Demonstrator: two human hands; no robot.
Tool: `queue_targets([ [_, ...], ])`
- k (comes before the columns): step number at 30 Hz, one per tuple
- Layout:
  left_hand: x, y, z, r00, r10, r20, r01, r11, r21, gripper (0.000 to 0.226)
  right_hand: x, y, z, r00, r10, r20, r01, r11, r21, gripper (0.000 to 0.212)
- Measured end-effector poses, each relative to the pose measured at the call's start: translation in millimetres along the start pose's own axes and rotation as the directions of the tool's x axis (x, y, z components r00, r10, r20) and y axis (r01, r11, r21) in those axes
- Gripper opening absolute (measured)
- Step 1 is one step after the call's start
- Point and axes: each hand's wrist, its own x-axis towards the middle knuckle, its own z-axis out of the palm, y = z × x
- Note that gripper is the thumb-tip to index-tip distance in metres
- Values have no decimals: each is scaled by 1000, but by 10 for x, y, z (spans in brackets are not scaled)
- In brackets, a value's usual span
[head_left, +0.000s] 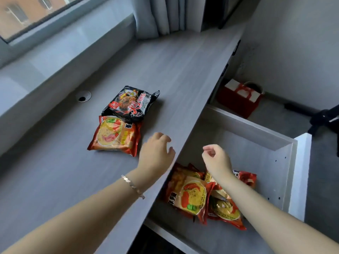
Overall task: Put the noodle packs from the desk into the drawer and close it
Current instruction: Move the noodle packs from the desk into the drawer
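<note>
Two noodle packs lie on the grey desk (55,180): a black pack (129,103) and, just in front of it, an orange-red pack (114,135). My left hand (156,153) hovers over the desk edge right of the orange-red pack, fingers apart, holding nothing. The drawer (253,136) stands pulled out to the right of the desk. Several orange-red noodle packs (192,195) lie at its near end. My right hand (216,160) hangs above them, fingers loosely curled and empty; my forearm hides part of the packs.
A round cable hole (83,96) is set in the desk near the window ledge. Curtains (165,13) hang at the far end. On the floor beyond the drawer stand a red gift bag (238,101) and a black tripod (322,120).
</note>
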Motion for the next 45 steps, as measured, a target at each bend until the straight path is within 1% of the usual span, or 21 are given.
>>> queue_targets([
  [2, 132, -280, -221, 985, -119, -127, 125, 991, 42, 59, 131, -327, 209, 997, -55, 55, 54, 998, 23, 10],
  [4, 268, -579, -389, 928, -351, -123, 358, 933, 35, 91, 267, -669, 505, 992, -67, 109, 63, 997, 44, 13],
  [6, 373, -830, -473, 862, -499, -88, 501, 865, 9, 111, 378, -966, 819, 984, -48, 173, 43, 998, 35, 28],
  [8, 439, -1035, -478, 850, -523, -63, 526, 850, 35, 123, 461, -1229, 1145, 973, -22, 231, 32, 999, -38, 45],
  [10, 467, -1172, -441, 848, -531, -1, 529, 845, 75, 133, 560, -1401, 1410, 964, 58, 259, -44, 997, -62, 45],
  [13, 476, -1287, -369, 835, -545, 75, 535, 836, 124, 138, 715, -1481, 1626, 959, 211, 191, -196, 976, -94, 64],
  [15, 493, -1315, -339, 842, -534, 77, 519, 841, 149, 136, 793, -1484, 1707, 950, 261, 170, -247, 964, -100, 61],
  [17, 519, -1321, -332, 838, -540, 76, 526, 838, 146, 133, 824, -1485, 1714, 959, 232, 161, -241, 970, 38, 44],
  [19, 539, -1328, -346, 817, -568, 98, 560, 822, 99, 130, 772, -1452, 1621, 975, 160, 156, -205, 918, 338, 20],
  [21, 540, -1340, -377, 794, -595, 122, 597, 802, 23, 130, 683, -1344, 1388, 987, 107, 117, -151, 855, 497, 25],
  [25, 442, -1168, -400, 812, -566, 142, 575, 818, -24, 128, 474, -758, 646, 995, 105, -4, -78, 770, 633, 20],
  [28, 320, -857, -368, 863, -474, 176, 495, 863, -104, 123, 270, -141, 16, 963, 206, -176, -46, 764, 644, 17],
  [31, 217, -498, -307, 922, -329, 206, 363, 919, -155, 120, 95, 491, -357, 856, 438, -275, -207, 777, 594, 13],
  [36, 54, -8, -36, 953, -11, 302, 55, 989, -137, 119, -5, 1181, -605, 741, 659, -131, -525, 690, 498, 26],
  [38, -35, 136, 76, 919, 139, 368, -115, 990, -87, 120, -20, 1192, -659, 698, 643, -316, -621, 763, 180, 36],
  [39, -78, 183, 126, 892, 220, 394, -221, 974, -43, 122, -38, 1132, -668, 720, 550, -423, -596, 802, 28, 46],
  [40, -113, 223, 173, 856, 305, 417, -339, 941, 9, 123, -73, 1035, -659, 786, 405, -467, -481, 876, -49, 53],
  [41, -147, 279, 232, 810, 382, 444, -452, 890, 59, 125, -115, 939, -664, 870, 256, -422, -313, 947, -71, 55],
  [42, -162, 318, 287, 760, 451, 468, -551, 829, 95, 126, -136, 816, -654, 946, 134, -295, -144, 989, -15, 54],
  [43, -174, 352, 340, 704, 511, 493, -636, 763, 117, 128, -150, 696, -628, 994, 49, -93, -40, 995, 92, 54],
  [45, -180, 421, 426, 603, 586, 541, -748, 651, 128, 130, -184, 509, -598, 957, -36, 288, -9, 988, 154, 63],
])
